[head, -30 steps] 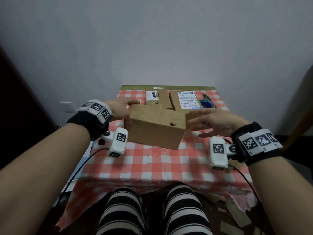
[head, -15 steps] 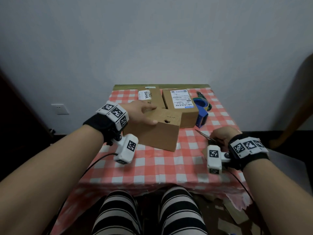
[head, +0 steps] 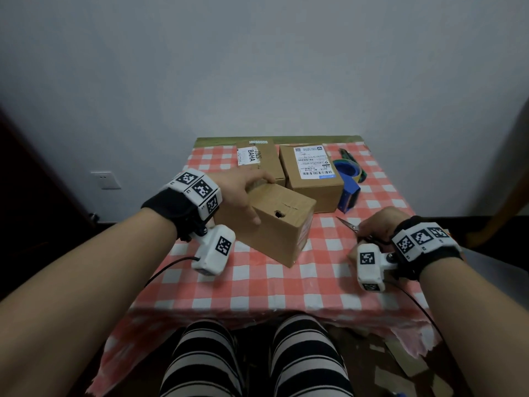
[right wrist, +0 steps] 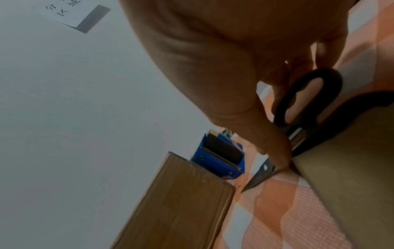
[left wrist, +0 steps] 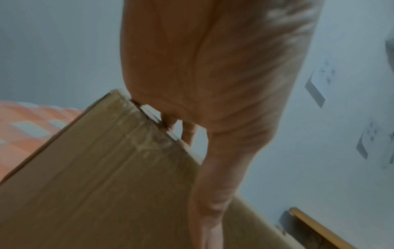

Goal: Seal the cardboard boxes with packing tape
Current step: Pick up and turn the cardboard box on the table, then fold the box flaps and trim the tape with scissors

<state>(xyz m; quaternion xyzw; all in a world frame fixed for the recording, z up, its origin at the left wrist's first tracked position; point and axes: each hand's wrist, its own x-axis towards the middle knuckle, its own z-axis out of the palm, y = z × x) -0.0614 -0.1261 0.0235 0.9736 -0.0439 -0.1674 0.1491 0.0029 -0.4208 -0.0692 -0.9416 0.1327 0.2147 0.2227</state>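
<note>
A plain brown box (head: 274, 224) with a small hole in its top lies askew on the checked tablecloth (head: 257, 287). My left hand (head: 242, 193) grips its far left end, thumb on the near face; the left wrist view shows the fingers (left wrist: 187, 133) curled over the taped edge of that box (left wrist: 102, 176). To the right, my right hand (head: 378, 224) grips black-handled scissors (head: 347, 224) lying on the cloth, blades pointing left. In the right wrist view the fingers (right wrist: 275, 139) hold the scissors (right wrist: 307, 104) by the handle. A blue tape dispenser (head: 349, 184) stands behind them.
Two labelled boxes stand at the back: one marked BAHA (head: 259, 157) and one with a shipping label (head: 312, 176), which touches the dispenser (right wrist: 221, 160). A wall rises right behind the table. Bare cloth lies between the near box and my striped knees (head: 252, 362).
My right hand has let go of the plain box and dropped right onto the scissors. The left hand kept hold and set the box down on the cloth, turned askew.
</note>
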